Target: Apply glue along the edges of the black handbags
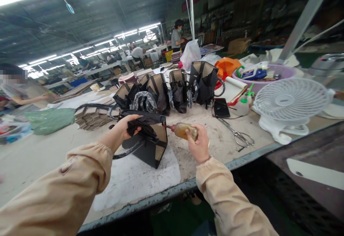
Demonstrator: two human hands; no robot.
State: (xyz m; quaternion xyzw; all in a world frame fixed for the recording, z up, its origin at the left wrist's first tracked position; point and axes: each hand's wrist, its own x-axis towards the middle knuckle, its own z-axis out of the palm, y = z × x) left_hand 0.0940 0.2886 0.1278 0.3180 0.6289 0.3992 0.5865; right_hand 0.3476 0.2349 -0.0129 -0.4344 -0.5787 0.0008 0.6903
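Observation:
My left hand [129, 127] is closed on the black lining of a handbag [150, 151], which lies tilted on the table with its tan inner side showing. In my right hand [198, 143] is a squeeze bottle [183, 131] of yellowish-brown liquid. Its red nozzle points left and reaches the bag's upper edge; whether it touches cannot be made out. Behind my hands stand several similar black bags [178, 94] with tan insides and plastic-wrapped handles. A white sheet [161, 175] lies under the near bag.
Scissors [242, 138], a dark phone [221, 107] and a white fan [282, 101] lie to the right. Farther back is a purple basin [287, 72]. Stacked brown pieces [91, 117] and a green plastic bag [51, 120] are at left. A person [24, 89] works across the table.

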